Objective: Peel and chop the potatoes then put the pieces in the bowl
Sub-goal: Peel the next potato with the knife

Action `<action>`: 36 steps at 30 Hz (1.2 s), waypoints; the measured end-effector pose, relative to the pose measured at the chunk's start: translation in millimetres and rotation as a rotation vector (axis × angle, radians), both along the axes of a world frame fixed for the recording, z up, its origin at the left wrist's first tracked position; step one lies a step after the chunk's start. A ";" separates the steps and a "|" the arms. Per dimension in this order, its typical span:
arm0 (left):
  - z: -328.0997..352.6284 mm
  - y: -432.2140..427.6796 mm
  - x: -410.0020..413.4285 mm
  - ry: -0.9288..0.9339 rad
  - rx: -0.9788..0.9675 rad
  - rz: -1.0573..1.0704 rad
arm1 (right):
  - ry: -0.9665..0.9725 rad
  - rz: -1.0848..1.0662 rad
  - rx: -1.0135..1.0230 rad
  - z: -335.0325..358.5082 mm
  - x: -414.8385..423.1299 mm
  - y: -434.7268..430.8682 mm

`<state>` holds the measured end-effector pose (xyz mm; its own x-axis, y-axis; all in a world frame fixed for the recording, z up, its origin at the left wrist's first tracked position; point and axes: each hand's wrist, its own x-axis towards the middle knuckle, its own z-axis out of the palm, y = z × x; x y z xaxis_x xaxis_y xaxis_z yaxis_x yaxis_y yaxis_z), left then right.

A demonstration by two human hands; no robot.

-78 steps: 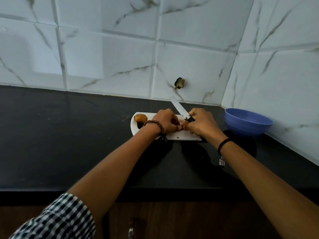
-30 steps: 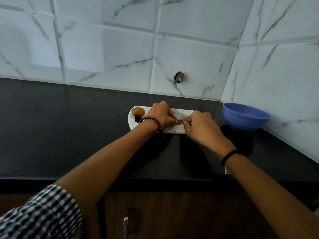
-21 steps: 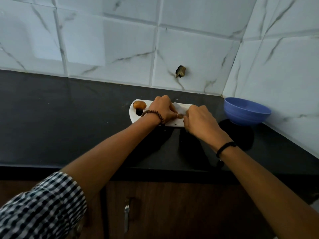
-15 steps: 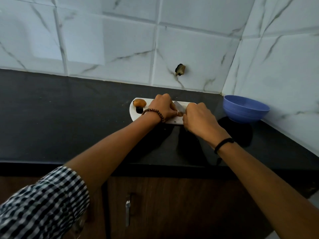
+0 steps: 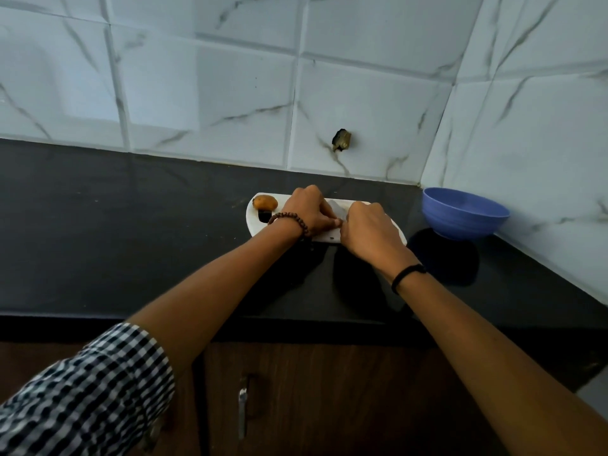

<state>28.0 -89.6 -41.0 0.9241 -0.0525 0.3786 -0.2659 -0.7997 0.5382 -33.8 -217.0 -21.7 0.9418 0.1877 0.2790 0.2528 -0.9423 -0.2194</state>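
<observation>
- White board lies on the black table under both hands, its long axis running left to right across the person's front.
- Left hand sits knuckles up over the middle of the board. Its fingers curl down over something hidden beneath them, so whether it pins a potato piece cannot be told.
- Right hand is a closed fist touching the left hand at the thumb side.
- Knife shows only as a pale blade in the gap between the hands, slanting away toward the wall. The handle is hidden, but the right fist looks wrapped round it.
- Potato, whole and with its skin on, lies at the left end of the board. It is just left of the left hand and apart from it, behind the board's dark handle hole. Its long axis runs along the board.
- Bowl, blue, stands on the table to the right of the right hand, past the board's right end. Whether it holds pieces cannot be told.
- The step in hand seems to be cutting.
- The coming moves likely turn on the line-up of potato, hands and bowl, left to right. The left hand is nearer the whole potato. The right hand is nearer the bowl, so cut pieces would travel rightward.
</observation>
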 end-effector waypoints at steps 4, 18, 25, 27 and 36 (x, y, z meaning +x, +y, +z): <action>-1.0 -1.1 0.3 -0.002 -0.011 0.018 | -0.031 0.022 -0.035 -0.4 -3.8 0.9; -4.1 -2.4 -5.3 -0.022 -0.075 0.027 | -0.036 0.019 -0.201 -2.4 -35.5 -19.9; -5.1 -1.9 -5.8 -0.042 -0.085 0.014 | 0.054 0.005 -0.205 7.2 -46.6 -36.4; -5.3 -1.1 -4.8 -0.043 -0.084 0.005 | 0.080 -0.006 -0.193 15.5 -47.9 -44.8; -3.8 9.7 5.8 -0.078 -0.011 -0.017 | -0.018 -0.006 -0.001 21.2 -37.5 -51.8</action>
